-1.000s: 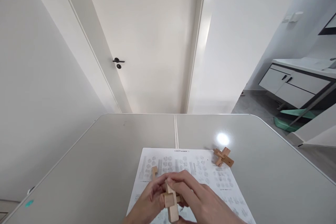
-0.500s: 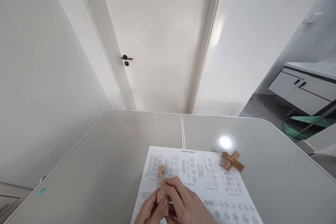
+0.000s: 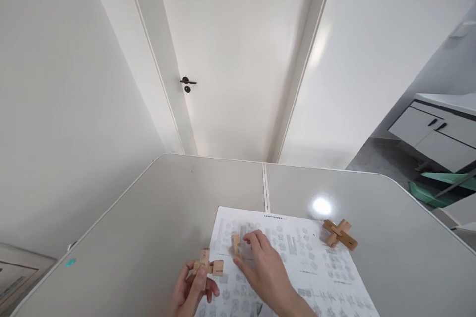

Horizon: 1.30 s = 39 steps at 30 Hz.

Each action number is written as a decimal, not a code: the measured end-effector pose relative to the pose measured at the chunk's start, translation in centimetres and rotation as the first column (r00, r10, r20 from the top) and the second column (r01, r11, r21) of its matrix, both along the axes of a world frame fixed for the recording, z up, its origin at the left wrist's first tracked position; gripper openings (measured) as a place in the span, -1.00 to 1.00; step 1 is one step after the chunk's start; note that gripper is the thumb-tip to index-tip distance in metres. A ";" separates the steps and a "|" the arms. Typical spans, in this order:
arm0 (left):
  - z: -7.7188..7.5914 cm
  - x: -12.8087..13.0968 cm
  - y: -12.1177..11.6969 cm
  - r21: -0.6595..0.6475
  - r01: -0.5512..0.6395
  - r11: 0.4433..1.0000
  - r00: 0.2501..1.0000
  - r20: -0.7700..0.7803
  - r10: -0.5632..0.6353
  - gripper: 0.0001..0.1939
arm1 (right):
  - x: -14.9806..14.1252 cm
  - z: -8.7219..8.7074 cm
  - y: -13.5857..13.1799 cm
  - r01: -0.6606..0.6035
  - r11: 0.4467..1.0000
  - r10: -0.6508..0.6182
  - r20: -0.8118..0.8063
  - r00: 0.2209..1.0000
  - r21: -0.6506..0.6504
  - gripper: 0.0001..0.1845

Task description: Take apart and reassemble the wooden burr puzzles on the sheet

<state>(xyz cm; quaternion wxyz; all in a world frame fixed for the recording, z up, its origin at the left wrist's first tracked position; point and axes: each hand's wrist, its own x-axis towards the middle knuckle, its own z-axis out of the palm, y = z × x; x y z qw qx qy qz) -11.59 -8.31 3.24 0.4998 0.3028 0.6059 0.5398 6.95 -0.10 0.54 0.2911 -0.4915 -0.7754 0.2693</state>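
Observation:
In my left hand (image 3: 193, 287), fingers and thumb pinch light wooden burr-puzzle pieces (image 3: 204, 263) joined in a cross shape, over the left edge of a printed sheet. A separate notched wooden puzzle piece (image 3: 236, 242) is on or just above the sheet. My right hand (image 3: 266, 267) is beside it with thumb and fingers spread apart. The right thumb tip is at the lower end of that piece; whether they touch I cannot tell. Under the hands, the white sheet (image 3: 308, 282) carries rows of small grey diagrams.
A darker wooden cross-shaped puzzle (image 3: 339, 234) rests at the sheet's upper right corner. The grey table (image 3: 156, 218) has a seam down its middle. Beyond its far edge is a white door (image 3: 238, 69), with a white cabinet (image 3: 435, 129) to the right.
My hands have come apart. The left has moved left with the joined pieces, while the right has opened and lies near the separate piece. The view has shifted slightly.

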 end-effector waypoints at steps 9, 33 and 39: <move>2.1 0.5 0.5 -0.013 0.029 0.999 0.998 -0.058 -0.030 -0.41 | -0.8 -0.3 -0.1 -0.044 0.997 0.033 -0.153 0.988 -0.068 -0.64; 4.2 7.8 4.0 -0.008 0.367 0.930 0.895 -0.268 -0.356 -0.45 | 5.3 3.4 -3.6 -0.259 0.867 -0.262 -0.833 0.487 -0.425 -0.57; 4.8 8.2 4.0 0.005 0.456 0.890 0.801 -0.437 -0.409 -0.58 | 5.9 3.3 -3.4 -0.207 0.813 -0.402 -0.782 0.476 -0.544 -0.53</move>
